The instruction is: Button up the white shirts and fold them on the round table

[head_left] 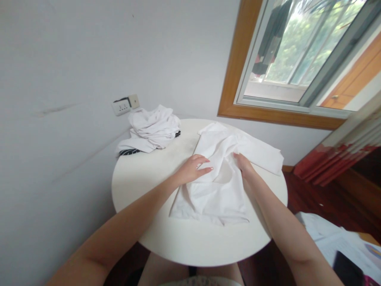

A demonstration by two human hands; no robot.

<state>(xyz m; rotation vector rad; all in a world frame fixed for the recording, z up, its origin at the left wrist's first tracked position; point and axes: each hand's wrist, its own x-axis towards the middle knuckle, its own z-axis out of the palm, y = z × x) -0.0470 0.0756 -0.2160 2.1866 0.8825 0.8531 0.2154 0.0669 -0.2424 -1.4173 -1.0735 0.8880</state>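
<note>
A white shirt (pixel 220 198) lies partly folded and wrinkled on the round white table (pixel 190 248), with one sleeve stretched out to the right. On the shirt's left side rests my left hand (pixel 195 169), its thumb and fingers apart and lightly touching the cloth. My right hand (pixel 243 163) is at the shirt's right side, its fingers closed on a fold near the base of the sleeve; some of those fingertips are hidden by the cloth.
A crumpled pile of white clothes (pixel 154 127) with black striped trim sits at the table's back left, by the wall socket (pixel 121 106). A window (pixel 297 51) is behind. Papers (pixel 342 242) and a dark phone-like object (pixel 347 270) lie at lower right.
</note>
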